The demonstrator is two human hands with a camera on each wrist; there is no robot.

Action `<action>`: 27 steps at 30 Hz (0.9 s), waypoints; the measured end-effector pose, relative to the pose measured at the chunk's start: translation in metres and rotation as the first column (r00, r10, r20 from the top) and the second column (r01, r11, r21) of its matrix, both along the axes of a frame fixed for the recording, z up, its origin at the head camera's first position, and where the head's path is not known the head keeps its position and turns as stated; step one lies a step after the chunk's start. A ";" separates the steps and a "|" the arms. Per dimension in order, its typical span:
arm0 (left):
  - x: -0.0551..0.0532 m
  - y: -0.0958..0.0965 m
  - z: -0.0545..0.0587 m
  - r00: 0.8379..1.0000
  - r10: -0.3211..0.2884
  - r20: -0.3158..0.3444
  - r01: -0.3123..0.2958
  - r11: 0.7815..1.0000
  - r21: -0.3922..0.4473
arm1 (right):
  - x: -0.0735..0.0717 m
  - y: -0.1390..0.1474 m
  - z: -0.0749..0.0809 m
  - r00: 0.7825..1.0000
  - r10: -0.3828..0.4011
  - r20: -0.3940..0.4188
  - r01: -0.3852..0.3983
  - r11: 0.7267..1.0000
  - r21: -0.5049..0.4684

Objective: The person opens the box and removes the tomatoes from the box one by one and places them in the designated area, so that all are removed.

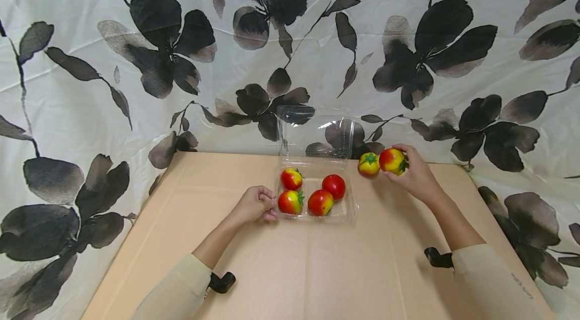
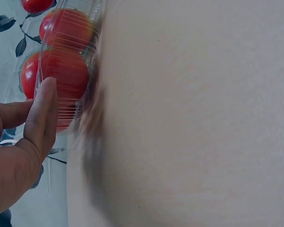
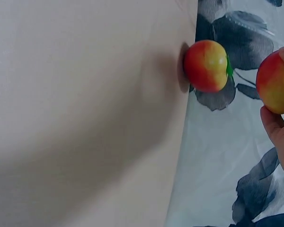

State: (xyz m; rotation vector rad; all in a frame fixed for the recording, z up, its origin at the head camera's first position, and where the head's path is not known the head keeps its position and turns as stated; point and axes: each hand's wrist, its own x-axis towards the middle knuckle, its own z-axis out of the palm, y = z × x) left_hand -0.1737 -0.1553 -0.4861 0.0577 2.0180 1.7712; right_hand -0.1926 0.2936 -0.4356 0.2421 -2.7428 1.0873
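Observation:
In the head view a clear plastic clamshell box [image 1: 351, 213] stands on the board with its lid [image 1: 317, 134] raised at the back. Several red and yellow toy tomatoes [image 1: 320, 203] lie inside. My left hand [image 1: 255, 204] is at the box's left side; in the left wrist view its thumb and fingers [image 2: 43, 111] pinch the box's edge. Off the board to the right of the box, my right hand [image 1: 418, 173] holds a red-yellow tomato [image 1: 392, 160] by its sides. Another tomato [image 1: 369, 164] with a green calyx rests just left of it, near the back edge.
A tan board [image 1: 272, 269] forms the work surface, its back edge running behind the box. White cloth with dark flowers [image 1: 317, 33] hangs behind and around it. Black wrist mounts [image 1: 221, 283] stick out from both sleeves.

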 end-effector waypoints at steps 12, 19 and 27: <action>0.000 0.000 0.002 1.000 -0.004 0.010 0.004 1.000 -0.002 | -0.015 0.020 -0.006 0.999 -0.024 0.037 0.022 0.997 0.070; 0.001 0.001 0.004 1.000 -0.007 0.002 0.007 1.000 -0.006 | -0.018 0.026 -0.008 0.995 -0.050 0.088 0.041 0.995 0.096; 0.000 0.000 0.004 1.000 -0.014 0.007 0.014 1.000 -0.009 | -0.023 0.035 -0.013 0.986 -0.063 0.156 0.046 0.993 0.110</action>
